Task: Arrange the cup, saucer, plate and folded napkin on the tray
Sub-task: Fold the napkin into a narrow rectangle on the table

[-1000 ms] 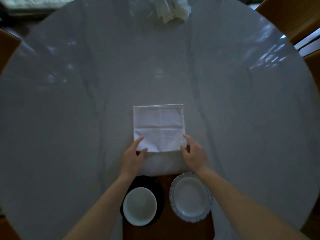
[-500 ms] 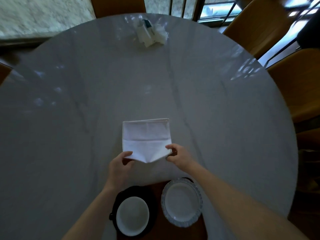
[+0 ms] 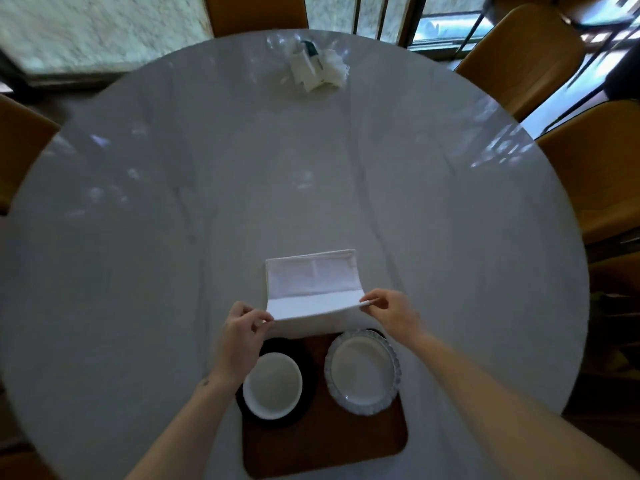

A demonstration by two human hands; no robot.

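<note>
Both hands pinch the white napkin's (image 3: 311,282) near edge, lifted and half folded.

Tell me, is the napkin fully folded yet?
Not yet: the napkin is mid-fold, its near edge lifted by both hands.

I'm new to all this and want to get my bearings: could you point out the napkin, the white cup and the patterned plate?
napkin (image 3: 311,278), head view, on the flat upper layer of the white cloth.
white cup (image 3: 272,384), head view, on its pale inside bottom.
patterned plate (image 3: 362,368), head view, on its smooth centre.
</note>
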